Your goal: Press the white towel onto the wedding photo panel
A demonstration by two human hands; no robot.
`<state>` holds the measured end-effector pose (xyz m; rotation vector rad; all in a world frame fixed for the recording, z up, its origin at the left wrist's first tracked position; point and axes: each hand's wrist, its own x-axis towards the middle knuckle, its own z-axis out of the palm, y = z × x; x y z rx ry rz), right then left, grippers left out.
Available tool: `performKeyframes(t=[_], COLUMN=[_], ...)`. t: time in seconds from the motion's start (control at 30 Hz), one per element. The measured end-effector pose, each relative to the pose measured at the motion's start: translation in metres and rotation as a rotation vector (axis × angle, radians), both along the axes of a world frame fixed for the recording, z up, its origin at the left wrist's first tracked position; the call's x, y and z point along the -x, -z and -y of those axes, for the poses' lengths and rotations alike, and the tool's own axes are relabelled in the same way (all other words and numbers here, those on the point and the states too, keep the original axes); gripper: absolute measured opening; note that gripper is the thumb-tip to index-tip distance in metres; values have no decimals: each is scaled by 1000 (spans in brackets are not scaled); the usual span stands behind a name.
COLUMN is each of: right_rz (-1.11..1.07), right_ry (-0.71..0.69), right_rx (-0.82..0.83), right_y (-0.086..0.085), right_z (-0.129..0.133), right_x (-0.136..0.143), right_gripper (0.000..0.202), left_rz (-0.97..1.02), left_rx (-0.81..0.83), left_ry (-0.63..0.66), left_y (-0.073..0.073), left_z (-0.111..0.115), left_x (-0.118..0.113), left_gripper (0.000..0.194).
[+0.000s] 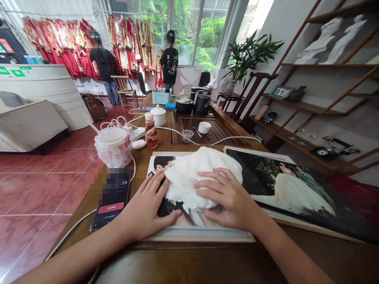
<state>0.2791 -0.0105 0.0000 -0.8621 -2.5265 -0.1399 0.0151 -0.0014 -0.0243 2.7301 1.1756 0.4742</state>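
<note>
A framed photo [204, 233] lies flat on the wooden table in front of me, showing part of a dark-haired figure. Bunched on top of it is a fluffy white cloth [189, 173], which hides the middle of the picture. My left hand [151, 201] rests on the photo's left side, fingers spread, their tips close to the cloth's edge. Curved over the right part of the cloth, my right hand [227, 197] grips it with the thumb low by the lower edge. A second framed photo [290, 189], with a figure in a wide pale dress, lies to the right.
Left of the frame are a phone [111, 201], a bagged white tub [114, 146] and a Nescafé bottle [151, 132], with white cables around. Behind stand a lidded white pot [158, 115], a small white cup [204, 127] and a black kettle [202, 104]. Two people stand near clothes racks.
</note>
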Motion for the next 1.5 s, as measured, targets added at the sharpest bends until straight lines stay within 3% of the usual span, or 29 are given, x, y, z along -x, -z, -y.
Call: performKeyframes(t=[0.3, 0.53, 0.77, 1.0, 1.2, 1.5], right_rz=[9, -12, -1, -15, 7, -43], right_ry=[-73, 7, -78, 12, -39, -35], right_rx=[28, 13, 43, 9, 11, 39], right_y=[0, -1, -1, -2, 5, 0], right_z=[5, -1, 6, 0, 5, 4], right_x=[6, -1, 8, -2, 11, -1], right_gripper=[20, 18, 21, 18, 22, 16], left_rz=[24, 1, 42, 15, 1, -8], left_rx=[-15, -7, -26, -5, -5, 0], left_ry=[19, -6, 20, 0, 8, 8], left_y=[-3, -1, -2, 0, -2, 0], left_z=[-1, 1, 1, 1, 1, 1], left_x=[-2, 1, 1, 2, 0, 1], left_gripper=[78, 73, 79, 71, 75, 74])
